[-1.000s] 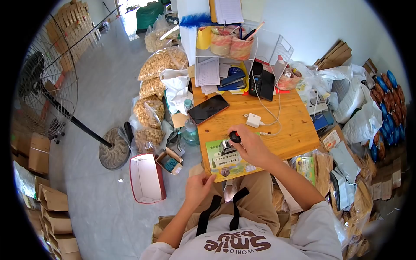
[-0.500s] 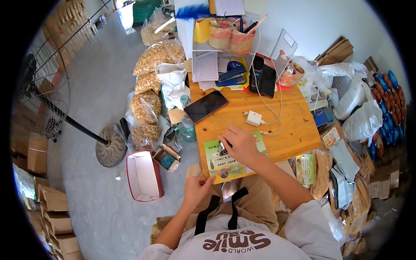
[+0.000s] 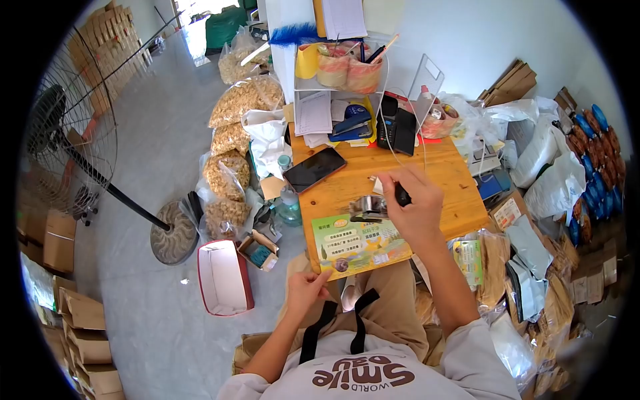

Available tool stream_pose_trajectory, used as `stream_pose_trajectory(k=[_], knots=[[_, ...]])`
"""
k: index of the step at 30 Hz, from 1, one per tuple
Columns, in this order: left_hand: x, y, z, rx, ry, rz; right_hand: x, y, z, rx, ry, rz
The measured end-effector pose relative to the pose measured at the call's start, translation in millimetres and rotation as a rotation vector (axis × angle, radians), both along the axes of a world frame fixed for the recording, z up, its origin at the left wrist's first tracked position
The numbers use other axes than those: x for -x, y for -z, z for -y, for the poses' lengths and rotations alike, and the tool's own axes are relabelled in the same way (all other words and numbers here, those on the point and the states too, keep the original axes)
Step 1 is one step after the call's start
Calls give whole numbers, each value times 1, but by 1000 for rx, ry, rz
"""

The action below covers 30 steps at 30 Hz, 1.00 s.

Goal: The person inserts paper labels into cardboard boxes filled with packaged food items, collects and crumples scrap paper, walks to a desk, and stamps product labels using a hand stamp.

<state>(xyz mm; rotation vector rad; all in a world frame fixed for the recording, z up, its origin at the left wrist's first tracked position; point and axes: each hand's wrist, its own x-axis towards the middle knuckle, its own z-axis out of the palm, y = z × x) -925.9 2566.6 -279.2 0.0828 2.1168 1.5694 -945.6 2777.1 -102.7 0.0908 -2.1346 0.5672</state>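
A green-and-yellow printed sheet lies flat along the near edge of the wooden desk. My left hand is at the sheet's near left corner, fingers curled and the tips pinching its edge. Above the sheet's far right part, my right hand grips the black handle of a metal-framed hand stamp. The stamp is tilted on its side, raised off the sheet. Part of the white charger shows behind my right hand.
A phone lies at the desk's left, a payment terminal and a stapler further back. Filled clear bags, a red-edged box and a standing fan's base are on the floor to the left.
My right hand has lifted the stamp off the sheet and moved it right and away from me, turning it sideways. More of the sheet's print shows. My left hand stays at the corner.
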Motion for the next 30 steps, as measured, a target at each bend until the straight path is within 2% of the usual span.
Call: stream_pose_trajectory(k=[1,7,17,19,21,23,25,29,30], knots=[[0,1,0,-110,-41,86,-4,-1,-3,-3,2,-5],[-2,-1,6,-279,-47,314,-25,6,-10,26,8,23],[-4,-2,17,-271,31,236,-37,4,-9,78,43,76],[-6,6,24,-248,74,184,-36,6,-9,79,31,78],[-11,8,35,-194,147,185,-30,16,-11,-70,-26,7],[-21,5,42,-136,220,194,-20,24,-7,-106,-52,30],[-35,-1,47,-69,223,389,-8,36,-2,-139,-78,57],[-53,-3,54,44,333,369,21,64,7,-203,-94,102],[-54,-6,55,146,348,346,28,72,7,-215,-109,108]])
